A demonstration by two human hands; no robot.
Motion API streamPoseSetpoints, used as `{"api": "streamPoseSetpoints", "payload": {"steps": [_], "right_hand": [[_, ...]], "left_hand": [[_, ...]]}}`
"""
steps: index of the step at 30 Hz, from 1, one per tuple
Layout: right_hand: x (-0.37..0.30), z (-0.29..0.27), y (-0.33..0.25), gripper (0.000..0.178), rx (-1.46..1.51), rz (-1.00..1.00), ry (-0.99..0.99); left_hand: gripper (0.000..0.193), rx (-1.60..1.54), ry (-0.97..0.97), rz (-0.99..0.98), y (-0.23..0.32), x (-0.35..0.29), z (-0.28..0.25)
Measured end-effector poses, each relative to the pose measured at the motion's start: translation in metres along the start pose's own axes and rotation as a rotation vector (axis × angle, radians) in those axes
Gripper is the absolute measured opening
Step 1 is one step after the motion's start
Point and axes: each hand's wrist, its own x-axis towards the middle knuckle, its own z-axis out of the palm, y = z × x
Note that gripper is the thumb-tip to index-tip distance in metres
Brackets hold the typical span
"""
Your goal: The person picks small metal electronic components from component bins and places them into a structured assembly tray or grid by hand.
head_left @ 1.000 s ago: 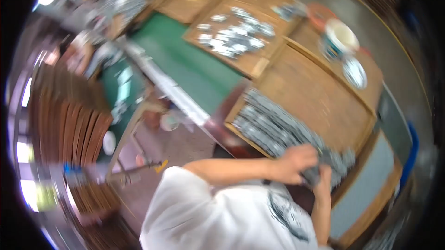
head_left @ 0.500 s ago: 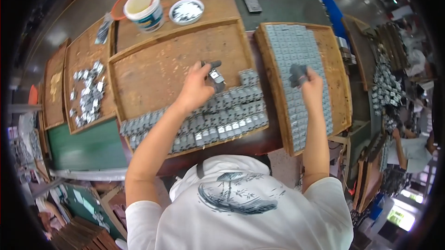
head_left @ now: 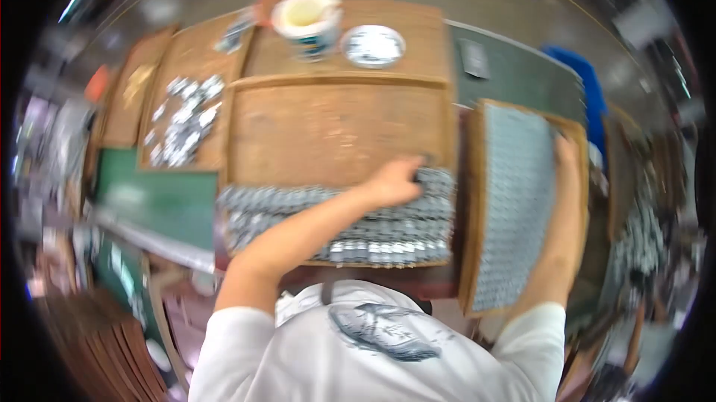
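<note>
My left hand [head_left: 397,180] reaches to the right end of the rows of small grey blocks [head_left: 321,227] in the middle wooden tray [head_left: 313,130]. Its fingertips, dark as if covered, are closed at the end block [head_left: 436,178]; blur hides the exact grip. On the right, a second wooden tray [head_left: 468,260] holds closely packed grey blocks [head_left: 518,193]. My right hand [head_left: 567,150] is at the far right of that packed field, near the tray's side. Motion smears its fingers, and whatever they hold cannot be made out.
Behind the middle tray stand a white bucket [head_left: 307,25] and a white bowl of small parts [head_left: 373,45]. Shiny metal pieces [head_left: 186,122] lie in a left tray. A grey box [head_left: 473,59] and a blue bin [head_left: 585,85] are at the back right.
My left hand has moved right and nearer, from above the tray to the row's end. My right hand has gone from over the packed blocks to their far right edge. The whole view has shifted.
</note>
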Motion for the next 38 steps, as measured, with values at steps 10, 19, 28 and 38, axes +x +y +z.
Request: {"api": "streamPoseSetpoints", "payload": {"steps": [10, 19, 28, 38], "right_hand": [[-0.016, -0.034, -0.031, 0.028, 0.858, 0.233, 0.037], [-0.19, 0.0, -0.172, 0.029, 1.076, 0.008, -0.181], [-0.283, 0.039, -0.239, 0.026, 0.98, -0.106, -0.516], [-0.374, 0.057, -0.32, 0.033, 1.064, -0.235, -0.786]], "left_hand": [[0.041, 0.334, 0.764, -0.027, -0.045, -0.109, -0.152], [0.024, 1.224, 0.754, -0.449, -0.179, -0.211, -0.277], [0.035, 0.876, 0.954, -0.365, -0.159, -0.213, -0.296], [0.046, -0.572, 0.793, 0.143, -0.04, -0.228, -0.171]]}}
